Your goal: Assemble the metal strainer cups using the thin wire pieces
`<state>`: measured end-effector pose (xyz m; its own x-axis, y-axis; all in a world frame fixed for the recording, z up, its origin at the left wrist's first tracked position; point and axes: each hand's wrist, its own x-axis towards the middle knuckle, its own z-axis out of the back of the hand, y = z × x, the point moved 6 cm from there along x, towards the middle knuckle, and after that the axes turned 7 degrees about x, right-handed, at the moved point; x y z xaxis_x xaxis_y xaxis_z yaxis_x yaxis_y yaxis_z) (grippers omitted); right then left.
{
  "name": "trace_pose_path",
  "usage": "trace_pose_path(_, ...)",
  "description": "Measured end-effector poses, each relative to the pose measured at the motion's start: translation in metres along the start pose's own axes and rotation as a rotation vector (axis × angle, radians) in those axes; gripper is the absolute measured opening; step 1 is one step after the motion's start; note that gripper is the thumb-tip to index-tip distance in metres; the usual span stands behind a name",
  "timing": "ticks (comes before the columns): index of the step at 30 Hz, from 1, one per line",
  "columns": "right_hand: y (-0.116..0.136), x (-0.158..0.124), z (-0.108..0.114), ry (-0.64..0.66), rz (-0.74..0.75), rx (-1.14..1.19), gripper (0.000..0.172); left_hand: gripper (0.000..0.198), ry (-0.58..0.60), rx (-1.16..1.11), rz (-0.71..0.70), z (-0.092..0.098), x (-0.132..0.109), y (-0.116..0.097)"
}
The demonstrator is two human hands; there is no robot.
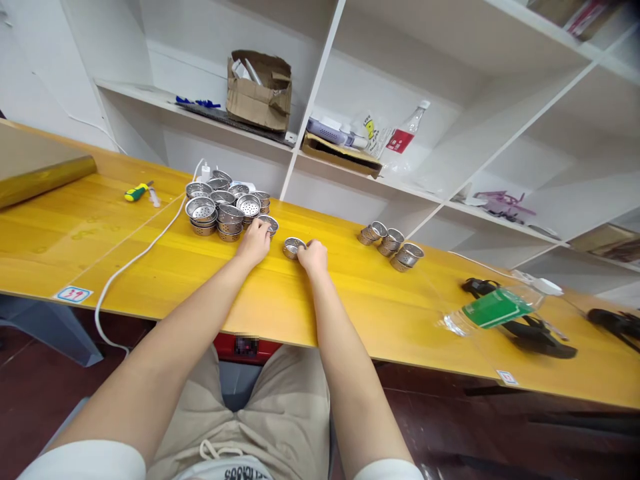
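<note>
My right hand (315,257) pinches the rim of a small round metal cup (293,248) with holes in it, low over or on the yellow table. To its left, my left hand (256,241) has its fingers closed on a similar perforated metal cup (271,225) at the edge of a cluster. That cluster of stacked perforated cups (231,217) stands just left of my left hand. Off to the right of my right hand, several more cups stand in short stacks (391,240) in a row. My fingers partly hide both held cups.
A white cable (145,252) crosses the yellow table (210,280) on the left, near a screwdriver (138,192) with a green and yellow handle. A bottle with a green label (500,307) and black sandals (537,337) lie at right. White shelves with a torn cardboard box (259,93) rise behind.
</note>
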<state>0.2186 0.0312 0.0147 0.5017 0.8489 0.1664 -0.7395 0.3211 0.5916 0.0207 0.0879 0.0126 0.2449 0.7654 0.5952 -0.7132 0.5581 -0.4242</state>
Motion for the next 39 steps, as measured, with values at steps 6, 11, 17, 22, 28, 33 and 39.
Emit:
trace_pose_path(6, 0.001, 0.000, 0.000, -0.016, -0.014, 0.031, 0.032, 0.020, -0.023, 0.016, -0.020, 0.000, -0.001, 0.002)
trace_pose_path(11, -0.003, 0.002, 0.012, -0.042, -0.049, 0.038, 0.038, 0.014, -0.094, -0.032, -0.059, 0.008, -0.002, -0.002)
trace_pose_path(17, -0.042, 0.015, 0.046, -0.060, -0.220, -0.159, 0.031, 0.008, -0.234, -0.092, -0.110, 0.023, -0.008, -0.014)
trace_pose_path(22, -0.066, 0.021, 0.042, 0.153, -0.286, -0.211, 0.036, 0.012, -0.183, -0.117, -0.129, 0.022, -0.011, -0.019)
trace_pose_path(28, -0.068, 0.024, 0.035, 0.199, -0.277, -0.225, 0.027, 0.013, -0.128, -0.131, -0.161, 0.017, -0.014, -0.022)
trace_pose_path(33, -0.070, 0.026, 0.034, 0.241, -0.242, -0.232, 0.026, 0.013, -0.137, -0.129, -0.164, 0.018, -0.015, -0.022)
trace_pose_path(39, -0.066, 0.024, 0.032, 0.267, -0.240, -0.283, 0.029, 0.013, -0.134, -0.133, -0.160, 0.018, -0.016, -0.022)
